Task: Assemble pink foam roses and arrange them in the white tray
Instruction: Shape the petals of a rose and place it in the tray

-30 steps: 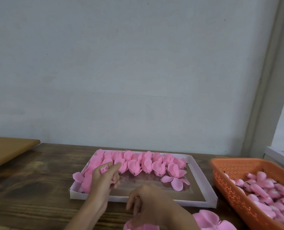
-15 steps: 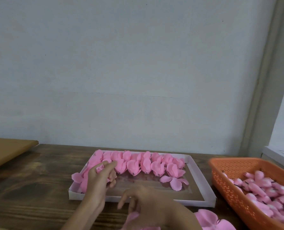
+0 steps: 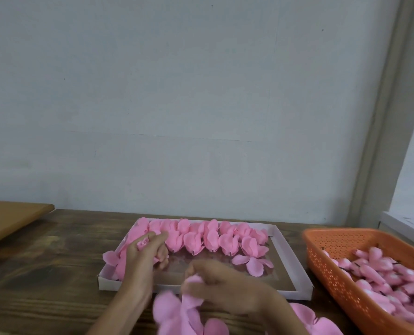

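Here the left hand [image 3: 142,262] pinches a small pink foam rosebud [image 3: 142,243], curled top upward, over the left end of the shallow white cardboard tray [image 3: 294,264]. The right hand [image 3: 227,293] — nearer the body, just before the tray's front wall — grips a floppy pink foam petal layer [image 3: 189,308]. The bud lies ahead and left of the petals; they likely meet beneath its base.

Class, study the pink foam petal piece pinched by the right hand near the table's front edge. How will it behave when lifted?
Probably floppy: the pink foam petal piece droops in folds below the right hand. Likely very light, since a fingertip pinch holds it. It may crease or tear easily, being thin.
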Tool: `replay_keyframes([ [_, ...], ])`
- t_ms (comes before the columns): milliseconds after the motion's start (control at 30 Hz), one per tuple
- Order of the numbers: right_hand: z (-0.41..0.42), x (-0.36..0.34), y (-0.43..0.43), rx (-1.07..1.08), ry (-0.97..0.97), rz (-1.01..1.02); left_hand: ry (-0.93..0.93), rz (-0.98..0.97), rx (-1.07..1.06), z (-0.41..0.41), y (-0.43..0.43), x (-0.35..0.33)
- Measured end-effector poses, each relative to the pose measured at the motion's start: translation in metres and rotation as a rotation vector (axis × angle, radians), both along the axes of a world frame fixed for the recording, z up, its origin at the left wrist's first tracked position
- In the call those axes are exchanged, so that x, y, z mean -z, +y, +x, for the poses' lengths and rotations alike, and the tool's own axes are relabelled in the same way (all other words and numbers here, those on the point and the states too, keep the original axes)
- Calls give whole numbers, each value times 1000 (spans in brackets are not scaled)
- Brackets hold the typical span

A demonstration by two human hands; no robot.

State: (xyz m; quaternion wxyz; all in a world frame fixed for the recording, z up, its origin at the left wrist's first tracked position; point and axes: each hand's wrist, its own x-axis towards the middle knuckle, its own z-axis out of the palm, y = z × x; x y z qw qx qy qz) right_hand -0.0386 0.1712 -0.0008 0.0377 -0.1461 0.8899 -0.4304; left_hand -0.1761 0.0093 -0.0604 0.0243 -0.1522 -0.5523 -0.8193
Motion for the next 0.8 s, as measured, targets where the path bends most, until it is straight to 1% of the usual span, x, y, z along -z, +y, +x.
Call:
replay_keyframes([
  [67, 0, 4, -1, 141, -75, -251, -26, 5, 3, 0, -1, -3],
  [133, -1, 7, -4, 238, -157, -499, -66, 21, 18, 3, -1, -4],
  [200, -4, 11, -8, 304, -191, -672, -99, 43, 22, 7, -1, -5],
  [233, -6, 13, -9, 343, -192, -722, -107, 51, 11, 9, 0, -7],
  [300, -11, 19, -9, 441, -155, -724, -102, 62, -15, 12, 1, -10],
  [400, -17, 24, -7, 588, -20, -593, -46, 56, -22, 18, 1, -18],
  [500, -20, 26, -9, 659, 134, -477, -10, 44, -25, 27, 3, -26],
  [567, -20, 26, -13, 639, 173, -435, 1, 24, -18, 33, 5, -29],
  [633, -20, 27, -19, 586, 164, -427, -1, -19, 7, 39, 9, -31],
  [733, -21, 31, -26, 547, 149, -450, 6, -36, 55, 46, 13, -32],
  [800, -21, 33, -29, 516, 128, -515, 15, -15, 68, 48, 15, -32],
])
